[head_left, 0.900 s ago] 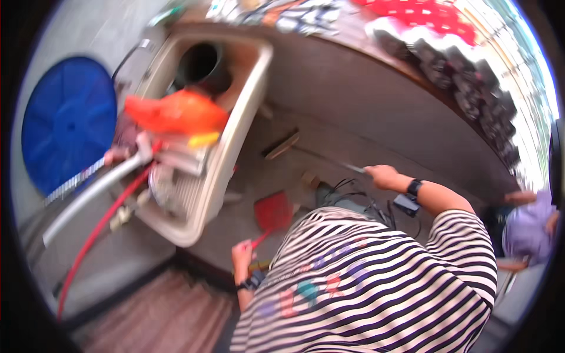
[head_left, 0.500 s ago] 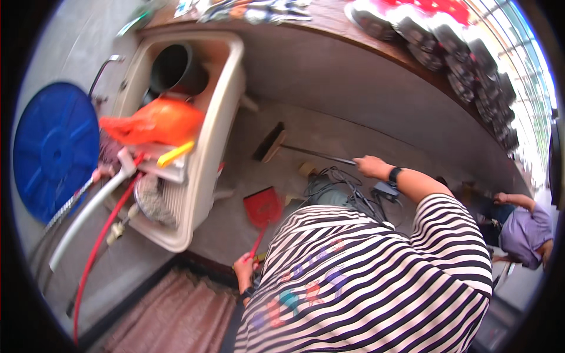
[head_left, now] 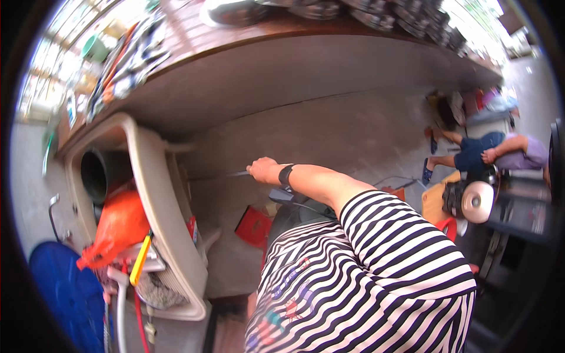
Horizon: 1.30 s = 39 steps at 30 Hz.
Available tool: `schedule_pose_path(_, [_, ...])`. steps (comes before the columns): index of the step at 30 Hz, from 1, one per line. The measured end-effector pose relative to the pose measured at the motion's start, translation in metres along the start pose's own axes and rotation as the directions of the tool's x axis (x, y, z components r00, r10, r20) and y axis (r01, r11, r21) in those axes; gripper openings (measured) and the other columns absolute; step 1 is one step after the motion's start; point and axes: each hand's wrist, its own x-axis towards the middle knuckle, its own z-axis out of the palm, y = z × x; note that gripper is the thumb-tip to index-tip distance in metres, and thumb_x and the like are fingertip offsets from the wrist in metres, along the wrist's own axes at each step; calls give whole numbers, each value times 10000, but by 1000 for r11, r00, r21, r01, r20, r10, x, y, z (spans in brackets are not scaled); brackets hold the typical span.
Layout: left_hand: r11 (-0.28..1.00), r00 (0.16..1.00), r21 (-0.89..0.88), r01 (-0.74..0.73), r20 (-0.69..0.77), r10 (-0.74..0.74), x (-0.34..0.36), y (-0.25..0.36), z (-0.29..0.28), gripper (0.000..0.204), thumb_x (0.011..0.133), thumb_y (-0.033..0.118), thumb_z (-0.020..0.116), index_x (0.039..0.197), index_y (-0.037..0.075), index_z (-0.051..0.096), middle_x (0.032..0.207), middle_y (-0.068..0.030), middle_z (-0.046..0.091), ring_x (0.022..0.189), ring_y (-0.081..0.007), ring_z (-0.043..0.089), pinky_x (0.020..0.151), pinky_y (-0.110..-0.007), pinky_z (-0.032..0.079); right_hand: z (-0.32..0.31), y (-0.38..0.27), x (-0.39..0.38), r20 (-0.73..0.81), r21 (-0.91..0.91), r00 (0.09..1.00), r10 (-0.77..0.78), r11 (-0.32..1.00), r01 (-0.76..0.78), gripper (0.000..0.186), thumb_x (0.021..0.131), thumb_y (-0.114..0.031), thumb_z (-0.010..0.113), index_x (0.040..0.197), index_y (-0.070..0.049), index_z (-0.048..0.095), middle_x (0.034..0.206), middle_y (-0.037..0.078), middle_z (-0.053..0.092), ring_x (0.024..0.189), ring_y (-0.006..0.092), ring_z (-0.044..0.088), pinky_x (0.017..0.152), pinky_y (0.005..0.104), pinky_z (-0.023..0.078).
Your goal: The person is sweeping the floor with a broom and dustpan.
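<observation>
My right hand (head_left: pixel 263 169) grips a thin metal pole (head_left: pixel 226 175) reaching left under a cream plastic sink (head_left: pixel 170 229); its far end is hidden there. A red dustpan (head_left: pixel 250 226) lies on the floor below that arm. Of my left hand (head_left: pixel 252 303), only a sliver of skin shows beside my striped shirt, its fingers hidden. Inside the sink are a dark bucket (head_left: pixel 106 176), an orange plastic bag (head_left: pixel 118 223) and a yellow-handled object (head_left: pixel 141 259). Grey cables (head_left: pixel 312 207) trail behind my forearm.
A long wooden counter (head_left: pixel 191 47) with dark stacked items (head_left: pixel 406 17) borders the floor. On the right, a co-worker (head_left: pixel 524 153) in purple sits near a wooden board (head_left: pixel 432 200) and a round metal appliance (head_left: pixel 477 203). A blue lid (head_left: pixel 59 294) stands at lower left.
My view has turned rightward, showing more of the co-worker. My right hand and pole have swung left toward the sink, hiding the broom head. My left hand has slipped mostly behind my shirt.
</observation>
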Motion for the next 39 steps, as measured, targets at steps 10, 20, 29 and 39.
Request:
schedule_pose_path(10, [975, 945, 67, 212, 240, -222, 132, 201, -85, 253, 861, 269, 533, 849, 33, 623, 709, -38, 575, 713, -143, 528, 664, -322, 438, -5, 106, -172, 24, 54, 983, 181, 982, -182, 179, 736, -145, 598, 867, -56, 682, 838, 152, 671, 810, 319, 655, 693, 407, 527])
schedule_pose_path(20, [946, 869, 303, 115, 430, -244, 175, 262, -33, 247, 862, 266, 527, 840, 36, 615, 702, -40, 571, 713, -142, 527, 656, -320, 434, 42, 93, -182, 30, 76, 917, 397, 914, -398, 184, 748, -161, 594, 867, -75, 705, 873, 100, 688, 855, 267, 665, 699, 387, 538])
schedule_pose_path(29, [918, 827, 395, 36, 503, -249, 183, 285, -23, 242, 864, 263, 521, 832, 39, 608, 696, -42, 568, 712, -141, 525, 650, -319, 431, 49, 48, -147, 47, -6, 938, 344, 939, -344, 175, 764, -171, 619, 888, -92, 714, 915, 76, 692, 867, 253, 662, 681, 379, 543])
schedule_pose_path(39, [983, 821, 178, 55, 552, -146, 92, 232, -98, 237, 865, 259, 515, 824, 43, 601, 690, -44, 565, 711, -140, 524, 642, -318, 427, 49, 58, -180, -4, 120, 956, 292, 950, -289, 194, 787, -208, 544, 799, -86, 694, 791, 119, 671, 769, 273, 662, 633, 412, 532])
